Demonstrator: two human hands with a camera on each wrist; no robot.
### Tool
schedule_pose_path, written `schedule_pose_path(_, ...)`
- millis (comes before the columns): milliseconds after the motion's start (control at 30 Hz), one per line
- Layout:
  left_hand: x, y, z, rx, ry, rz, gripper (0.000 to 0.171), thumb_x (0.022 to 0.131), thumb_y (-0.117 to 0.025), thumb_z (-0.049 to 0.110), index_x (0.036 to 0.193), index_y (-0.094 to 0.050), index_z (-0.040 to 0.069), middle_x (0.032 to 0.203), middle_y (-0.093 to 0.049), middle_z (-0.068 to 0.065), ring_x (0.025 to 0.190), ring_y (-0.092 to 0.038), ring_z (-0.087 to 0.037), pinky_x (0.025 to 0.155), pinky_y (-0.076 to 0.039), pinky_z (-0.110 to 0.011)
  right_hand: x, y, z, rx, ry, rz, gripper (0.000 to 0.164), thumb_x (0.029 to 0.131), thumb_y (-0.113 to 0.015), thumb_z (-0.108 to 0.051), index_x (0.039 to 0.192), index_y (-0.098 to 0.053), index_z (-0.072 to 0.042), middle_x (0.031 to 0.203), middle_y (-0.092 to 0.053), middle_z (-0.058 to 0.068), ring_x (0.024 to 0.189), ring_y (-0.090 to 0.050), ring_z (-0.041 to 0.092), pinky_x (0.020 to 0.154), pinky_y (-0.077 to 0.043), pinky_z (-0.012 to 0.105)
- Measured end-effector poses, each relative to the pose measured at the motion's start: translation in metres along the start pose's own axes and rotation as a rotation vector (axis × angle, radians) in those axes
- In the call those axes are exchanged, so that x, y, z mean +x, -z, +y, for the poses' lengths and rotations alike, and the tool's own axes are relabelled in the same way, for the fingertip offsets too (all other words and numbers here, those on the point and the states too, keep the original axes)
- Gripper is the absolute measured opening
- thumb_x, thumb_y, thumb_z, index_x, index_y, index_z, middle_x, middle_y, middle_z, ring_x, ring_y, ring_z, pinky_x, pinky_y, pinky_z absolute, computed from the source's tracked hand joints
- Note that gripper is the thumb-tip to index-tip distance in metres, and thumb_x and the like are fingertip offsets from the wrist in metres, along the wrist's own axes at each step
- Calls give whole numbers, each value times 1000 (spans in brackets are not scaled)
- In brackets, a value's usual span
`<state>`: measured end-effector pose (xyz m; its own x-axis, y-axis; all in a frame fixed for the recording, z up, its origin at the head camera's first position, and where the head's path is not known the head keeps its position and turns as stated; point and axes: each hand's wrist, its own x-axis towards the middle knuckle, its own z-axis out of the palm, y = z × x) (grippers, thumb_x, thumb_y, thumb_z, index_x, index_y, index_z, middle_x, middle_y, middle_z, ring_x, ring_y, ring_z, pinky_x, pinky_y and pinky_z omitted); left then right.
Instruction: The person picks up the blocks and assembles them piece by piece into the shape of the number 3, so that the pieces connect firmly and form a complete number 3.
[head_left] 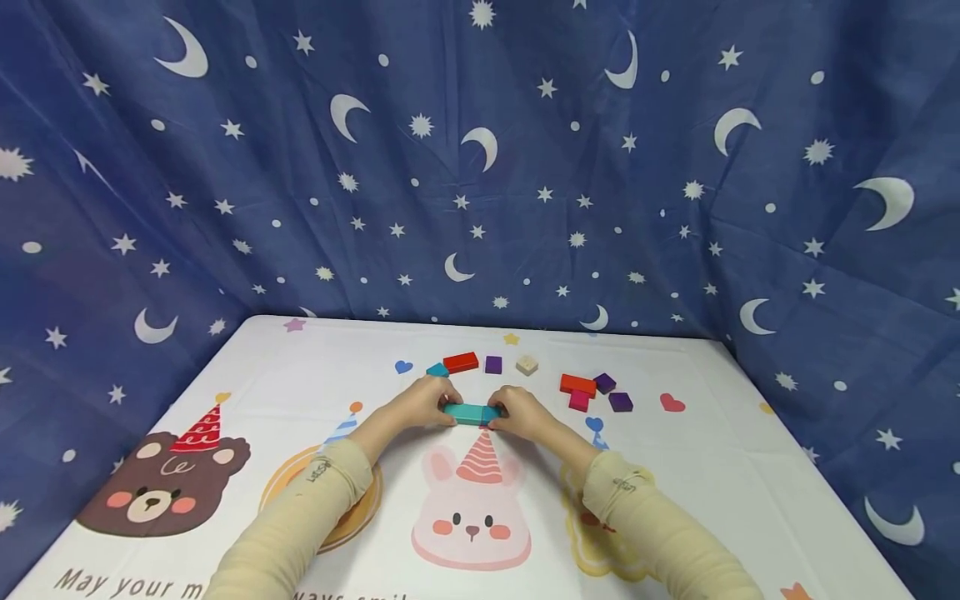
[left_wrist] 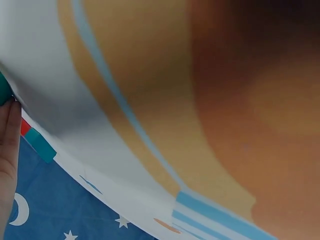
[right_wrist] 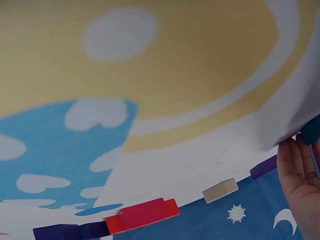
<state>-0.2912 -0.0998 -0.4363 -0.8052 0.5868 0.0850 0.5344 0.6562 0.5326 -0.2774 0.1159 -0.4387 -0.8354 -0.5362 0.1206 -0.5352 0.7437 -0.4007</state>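
White tablecloth, left hand pinching green block at its left end, right hand pinching blue block against its right, apparently keeping both aligned.

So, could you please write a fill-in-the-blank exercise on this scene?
The left hand grips one end of the teal row, the right hand the other ____.
In the head view, the block between the red block and the cream block is ____.
The printed rabbit wears a striped party ____.
Missing words: end; purple; hat.
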Motion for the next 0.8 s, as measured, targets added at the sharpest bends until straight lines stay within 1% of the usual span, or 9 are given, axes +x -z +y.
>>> schedule_pose_path(233,-3,-1,1,-6,24,19,27,72,-80,9,98,-73,3,96,-70,-7,82,-61,-12,78,-54,-27,1,0,-3,5,-11,-4,23,75,-78,-9,93,-70,2,83,-66,8,72,-50,12,70,-48,26)
schedule_pose_path(567,4,-2,1,-38,58,33,27,72,-81,10,96,-74,2,91,-73,-7,76,-61,-11,73,-53,-24,3,3,-3,-18,-33,-8,22,75,-78,-10,93,-70,1,82,-64,7,72,-49,12,71,-48,27)
schedule_pose_path(700,2,-2,-1,-53,62,38,27,71,-82,10,96,-74,2,91,-73,-7,76,-63,-11,73,-53,-24,4,1,-4,-19,-43,-28,22,75,-78,-10,92,-70,0,81,-63,7,71,-48,12,70,-47,26)
schedule_pose_path(800,0,-2,-2,-80,80,36,28,71,-81,10,96,-74,2,91,-73,-8,77,-63,-12,74,-53,-24,5,0,-6,-25,-51,-39,22,75,-78,-10,92,-70,0,81,-63,7,71,-48,12,70,-48,27)
